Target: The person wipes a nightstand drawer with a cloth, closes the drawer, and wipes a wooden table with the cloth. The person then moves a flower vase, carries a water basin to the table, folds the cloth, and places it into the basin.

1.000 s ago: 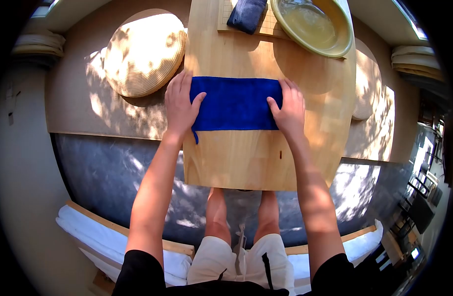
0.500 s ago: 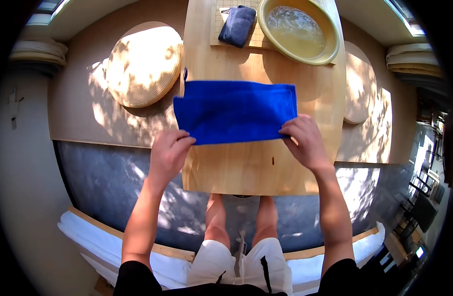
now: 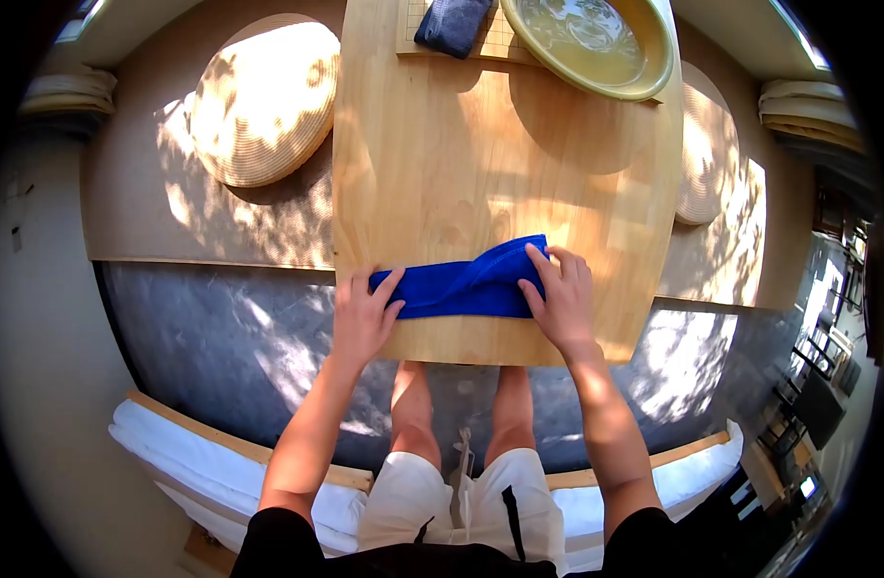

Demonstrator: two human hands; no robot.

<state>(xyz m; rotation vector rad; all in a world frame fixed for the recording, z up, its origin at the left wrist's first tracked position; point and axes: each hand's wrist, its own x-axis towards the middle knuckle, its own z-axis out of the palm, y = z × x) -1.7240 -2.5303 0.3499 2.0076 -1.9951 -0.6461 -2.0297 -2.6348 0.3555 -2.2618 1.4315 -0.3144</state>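
Observation:
A blue cloth, folded into a narrow strip, lies near the front edge of the wooden table. Its upper right corner is twisted and raised a little. My left hand grips the strip's left end, with thumb and forefinger over the fabric. At the other end, my right hand holds the cloth between thumb and fingers. Some fingertips are hidden by the hands themselves.
At the table's far end, a yellow basin of water and a folded dark grey cloth rest on a gridded wooden board. Round woven cushions lie on mats either side. A white-covered bench is behind my legs.
The blue cloth went from a wide spread rectangle to a narrow folded strip. Both hands brought it closer to me, down by the table's front edge. The view has shifted slightly.

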